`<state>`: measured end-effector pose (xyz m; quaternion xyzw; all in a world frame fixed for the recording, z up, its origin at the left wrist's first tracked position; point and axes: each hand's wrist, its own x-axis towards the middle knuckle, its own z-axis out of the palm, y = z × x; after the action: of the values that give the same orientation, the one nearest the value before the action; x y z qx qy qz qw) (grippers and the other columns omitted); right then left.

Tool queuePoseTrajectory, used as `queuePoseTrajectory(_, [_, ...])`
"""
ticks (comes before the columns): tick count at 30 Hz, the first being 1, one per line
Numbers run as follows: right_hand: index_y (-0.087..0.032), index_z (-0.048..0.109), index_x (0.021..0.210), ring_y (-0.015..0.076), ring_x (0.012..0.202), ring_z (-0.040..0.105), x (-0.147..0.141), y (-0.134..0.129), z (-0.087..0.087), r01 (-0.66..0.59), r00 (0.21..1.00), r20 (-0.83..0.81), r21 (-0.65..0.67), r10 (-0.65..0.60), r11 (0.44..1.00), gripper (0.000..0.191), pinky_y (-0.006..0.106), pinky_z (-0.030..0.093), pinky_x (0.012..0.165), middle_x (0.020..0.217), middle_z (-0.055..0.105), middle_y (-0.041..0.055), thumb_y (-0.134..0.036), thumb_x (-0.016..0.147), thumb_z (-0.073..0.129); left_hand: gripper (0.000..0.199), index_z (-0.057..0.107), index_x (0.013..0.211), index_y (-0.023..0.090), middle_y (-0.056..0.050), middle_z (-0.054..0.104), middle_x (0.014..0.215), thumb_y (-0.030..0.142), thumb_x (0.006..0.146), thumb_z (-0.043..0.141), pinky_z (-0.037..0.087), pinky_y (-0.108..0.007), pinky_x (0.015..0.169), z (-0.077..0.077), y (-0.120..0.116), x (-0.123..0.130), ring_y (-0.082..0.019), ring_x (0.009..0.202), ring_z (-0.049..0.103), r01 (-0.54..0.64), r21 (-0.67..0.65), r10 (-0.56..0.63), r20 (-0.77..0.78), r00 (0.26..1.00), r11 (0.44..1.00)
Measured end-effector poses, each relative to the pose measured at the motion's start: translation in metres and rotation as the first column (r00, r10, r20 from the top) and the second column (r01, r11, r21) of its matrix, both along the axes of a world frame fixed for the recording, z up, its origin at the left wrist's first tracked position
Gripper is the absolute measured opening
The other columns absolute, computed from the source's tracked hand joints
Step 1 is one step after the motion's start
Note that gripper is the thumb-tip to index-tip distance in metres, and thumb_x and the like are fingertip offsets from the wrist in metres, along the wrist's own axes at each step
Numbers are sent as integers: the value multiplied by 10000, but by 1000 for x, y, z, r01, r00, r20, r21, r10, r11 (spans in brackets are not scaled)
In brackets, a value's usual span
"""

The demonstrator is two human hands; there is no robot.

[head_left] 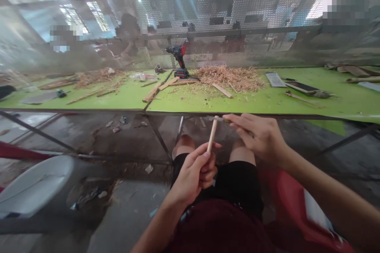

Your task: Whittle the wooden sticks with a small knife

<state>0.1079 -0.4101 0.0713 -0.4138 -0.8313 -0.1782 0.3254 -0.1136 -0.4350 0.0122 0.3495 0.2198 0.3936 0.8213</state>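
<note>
My left hand [196,170] is wrapped round the lower end of a pale wooden stick [212,136], which points up and slightly right above my lap. Between the fingertips of my right hand [263,134] is a small thin-bladed tool [220,119]. Its thin end meets the top of the stick or lies just in front of it; I cannot tell which. Much of the tool's handle is hidden by my fingers. Both hands are in front of the green table's [184,104] near edge, a little below its top.
On the table stand a cordless drill [179,59], a heap of wood shavings [230,77], wood strips [151,91], a clear bottle [144,76] and a phone-like dark slab [302,87]. A perforated screen [208,43] rises behind, with people beyond. A white stool [38,182] is at left.
</note>
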Motion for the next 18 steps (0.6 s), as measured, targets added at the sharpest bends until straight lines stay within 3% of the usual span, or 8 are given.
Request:
queuePoseTrajectory(4, [-245, 756, 1256, 130, 543, 551, -9, -5, -7, 58, 959, 268, 129, -92, 990, 350, 295, 316, 516, 741, 701, 24, -319, 1058, 477, 278, 619, 1161, 180, 99, 289, 649, 347, 939, 639, 95, -132, 392, 6, -6, 0, -18, 461, 146, -52, 7, 52, -33, 998, 999])
queuePoseTrajectory(10, [-289, 761, 1269, 143, 571, 498, -2, 8, -6, 39, 931, 347, 218, -115, 975, 353, 314, 272, 552, 756, 689, 27, -239, 1001, 536, 284, 605, 1133, 178, 103, 293, 648, 365, 925, 659, 79, -141, 390, 6, -7, 2, -13, 449, 144, -122, 16, 123, -89, 988, 992])
queuePoseTrajectory(13, [-302, 752, 1284, 137, 583, 512, 4, 20, -8, 65, 920, 371, 169, -125, 983, 368, 302, 256, 556, 756, 704, 32, -239, 997, 530, 275, 603, 1119, 179, 100, 313, 657, 357, 919, 667, 79, -146, 386, 3, -7, 1, -10, 447, 146, -123, 19, 124, -90, 988, 992])
queuePoseTrajectory(15, [-322, 744, 1294, 143, 613, 555, 15, 34, -9, 211, 919, 333, 39, -212, 977, 384, 283, 266, 554, 819, 742, 45, -254, 984, 527, 254, 604, 1105, 182, 100, 304, 655, 351, 924, 659, 81, -147, 384, 3, -10, -1, -12, 447, 147, -95, 19, 97, -90, 991, 995])
queuePoseTrajectory(18, [-279, 764, 1264, 196, 670, 651, 39, 59, -3, 470, 875, 189, -105, -446, 876, 384, 272, 340, 540, 934, 793, 85, -293, 984, 502, 231, 609, 1111, 192, 98, 284, 648, 354, 947, 629, 106, -141, 386, 3, -16, -6, -19, 454, 155, 14, 10, -13, -77, 997, 1000])
